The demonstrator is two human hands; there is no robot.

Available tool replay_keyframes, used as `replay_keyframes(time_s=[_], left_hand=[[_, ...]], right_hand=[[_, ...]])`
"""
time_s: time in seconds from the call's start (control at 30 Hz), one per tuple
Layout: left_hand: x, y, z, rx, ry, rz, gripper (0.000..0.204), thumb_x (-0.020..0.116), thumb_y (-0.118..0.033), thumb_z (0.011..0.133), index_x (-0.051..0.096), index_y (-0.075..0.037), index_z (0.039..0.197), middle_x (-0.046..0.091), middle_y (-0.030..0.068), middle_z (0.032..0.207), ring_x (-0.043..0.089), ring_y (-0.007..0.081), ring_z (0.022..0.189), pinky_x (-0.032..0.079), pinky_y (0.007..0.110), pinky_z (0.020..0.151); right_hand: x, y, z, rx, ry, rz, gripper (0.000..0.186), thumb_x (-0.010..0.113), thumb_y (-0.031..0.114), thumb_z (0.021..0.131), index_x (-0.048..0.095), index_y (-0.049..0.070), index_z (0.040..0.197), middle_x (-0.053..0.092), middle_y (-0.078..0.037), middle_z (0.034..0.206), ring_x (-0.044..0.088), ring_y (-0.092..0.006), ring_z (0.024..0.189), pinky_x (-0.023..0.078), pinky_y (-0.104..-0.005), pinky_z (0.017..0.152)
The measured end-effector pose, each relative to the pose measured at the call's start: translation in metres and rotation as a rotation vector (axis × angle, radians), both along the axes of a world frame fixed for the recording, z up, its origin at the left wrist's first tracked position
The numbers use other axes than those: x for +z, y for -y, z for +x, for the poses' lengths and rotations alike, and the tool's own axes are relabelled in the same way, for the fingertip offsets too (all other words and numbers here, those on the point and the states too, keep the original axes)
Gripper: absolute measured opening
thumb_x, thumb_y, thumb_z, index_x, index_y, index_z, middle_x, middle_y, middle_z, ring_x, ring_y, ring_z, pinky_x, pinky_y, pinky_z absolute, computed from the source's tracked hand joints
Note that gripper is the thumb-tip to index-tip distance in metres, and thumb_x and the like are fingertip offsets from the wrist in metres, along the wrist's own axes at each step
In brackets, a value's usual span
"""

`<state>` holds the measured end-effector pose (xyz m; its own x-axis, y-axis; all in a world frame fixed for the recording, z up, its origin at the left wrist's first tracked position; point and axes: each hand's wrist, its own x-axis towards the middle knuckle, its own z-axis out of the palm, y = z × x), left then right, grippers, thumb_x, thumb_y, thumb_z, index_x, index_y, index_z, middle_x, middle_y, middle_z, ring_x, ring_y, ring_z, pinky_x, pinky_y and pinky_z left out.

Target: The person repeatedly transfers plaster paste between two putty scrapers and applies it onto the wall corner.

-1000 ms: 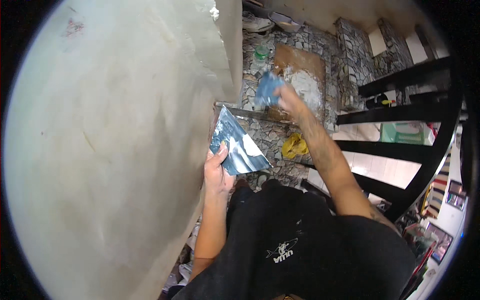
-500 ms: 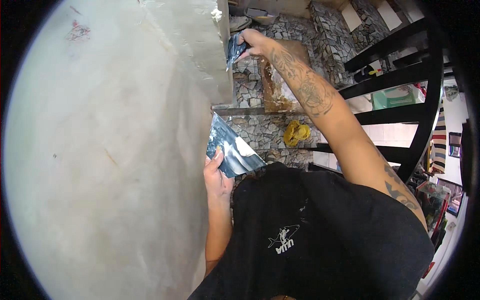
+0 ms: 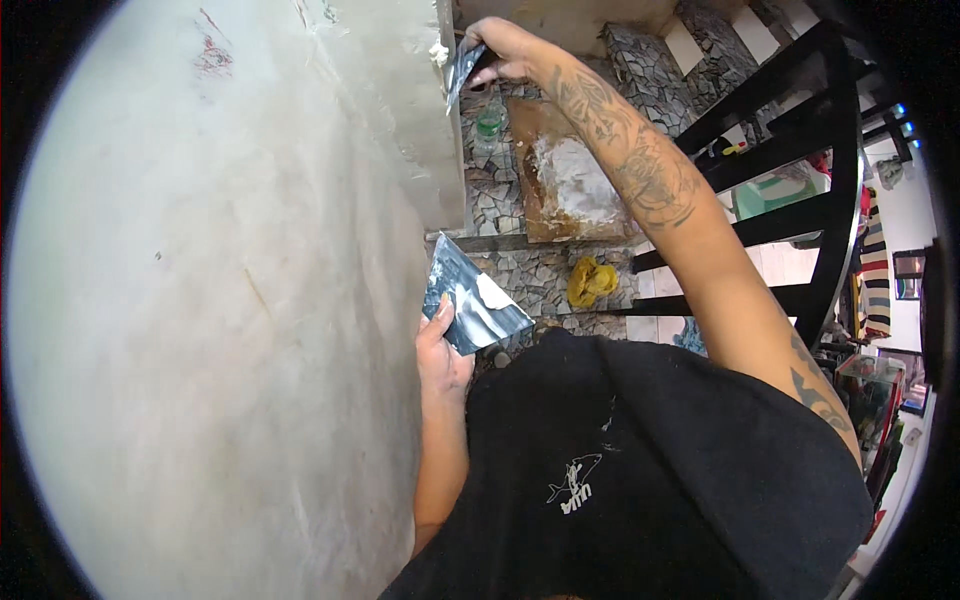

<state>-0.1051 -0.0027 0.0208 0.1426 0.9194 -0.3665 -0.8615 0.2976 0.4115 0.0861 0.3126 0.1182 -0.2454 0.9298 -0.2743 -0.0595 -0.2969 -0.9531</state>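
My left hand (image 3: 443,350) is closed on the lower edge of a dark blue flat putty board (image 3: 478,298), thumb on top. White putty lies smeared over the board, thickest near its upper right edge. Farther off, my right hand (image 3: 508,50) grips a smaller dark putty spreader (image 3: 463,74). Its blade is tilted and lies along the corner edge of the grey wall (image 3: 395,110); whether it is pressing there is hard to tell. A lump of white putty (image 3: 438,54) sticks to the wall close to the spreader.
Below, on the stone-patterned steps (image 3: 490,205), lies a brown board (image 3: 545,205) caked with white putty. A clear green-tinted bottle (image 3: 489,126) stands beside it, and a crumpled yellow bag (image 3: 592,281) lies nearer. A black slatted railing (image 3: 775,225) curves along the right.
My right hand has moved a little up and away along the wall corner with the spreader, its blade now seen more edge-on. The view has shifted slightly, uncovering the bottle.
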Motion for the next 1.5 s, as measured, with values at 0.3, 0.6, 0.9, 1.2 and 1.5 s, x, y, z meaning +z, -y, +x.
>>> replay_keyframes(time_s=[0.3, 0.6, 0.9, 1.2, 1.5], left_hand=[[0.010, 0.004, 0.002, -0.059, 0.022, 0.044, 0.028, 0.047, -0.002, 0.077, 0.046, 0.002, 0.105, 0.055, 0.0116, 0.100, 0.055, 0.0217, 0.091, 0.043, 0.035, 0.083], [0.032, -0.005, 0.055, -0.147, 0.068, 0.107, 0.026, 0.045, -0.003, 0.080, 0.046, 0.003, 0.105, 0.055, 0.0118, 0.099, 0.056, 0.0213, 0.089, 0.045, 0.035, 0.081], [0.068, -0.040, 0.111, -0.034, -0.148, 0.201, 0.028, 0.050, 0.001, 0.075, 0.046, 0.005, 0.103, 0.055, 0.0117, 0.096, 0.055, 0.0194, 0.088, 0.044, 0.032, 0.082], [0.057, -0.074, 0.211, -0.059, -0.185, 0.298, 0.031, 0.051, 0.004, 0.075, 0.047, 0.006, 0.106, 0.057, 0.0103, 0.095, 0.057, 0.0162, 0.085, 0.046, 0.028, 0.078], [0.033, -0.067, 0.243, -0.059, -0.162, 0.168, 0.023, 0.052, 0.004, 0.075, 0.050, 0.004, 0.098, 0.058, 0.0089, 0.089, 0.058, 0.0152, 0.076, 0.049, 0.029, 0.071]], right_hand=[[0.100, 0.010, -0.006, 0.047, -0.056, 0.122, 0.014, 0.040, 0.011, 0.066, 0.048, -0.001, 0.070, 0.049, -0.014, 0.062, 0.053, -0.0315, 0.065, 0.049, -0.0508, 0.060], [0.230, 0.044, 0.044, 0.013, -0.311, 0.356, 0.014, 0.043, 0.001, 0.066, 0.047, -0.008, 0.075, 0.052, -0.023, 0.087, 0.054, -0.0357, 0.085, 0.046, -0.0489, 0.078], [0.144, 0.222, 0.169, -0.442, -0.087, 0.864, 0.032, 0.052, -0.002, 0.076, 0.044, -0.004, 0.108, 0.055, -0.010, 0.099, 0.055, -0.0184, 0.088, 0.046, -0.0320, 0.079], [-0.004, 0.297, 0.206, -0.401, 0.293, 0.980, 0.018, 0.058, -0.003, 0.068, 0.041, 0.002, 0.072, 0.040, -0.005, 0.069, 0.050, -0.0184, 0.075, 0.041, -0.0319, 0.072], [-0.036, 0.301, 0.235, 0.051, 0.520, 1.104, 0.019, 0.051, -0.014, 0.054, 0.038, -0.002, 0.059, 0.038, -0.013, 0.063, 0.054, -0.0366, 0.087, 0.042, -0.0397, 0.080]])
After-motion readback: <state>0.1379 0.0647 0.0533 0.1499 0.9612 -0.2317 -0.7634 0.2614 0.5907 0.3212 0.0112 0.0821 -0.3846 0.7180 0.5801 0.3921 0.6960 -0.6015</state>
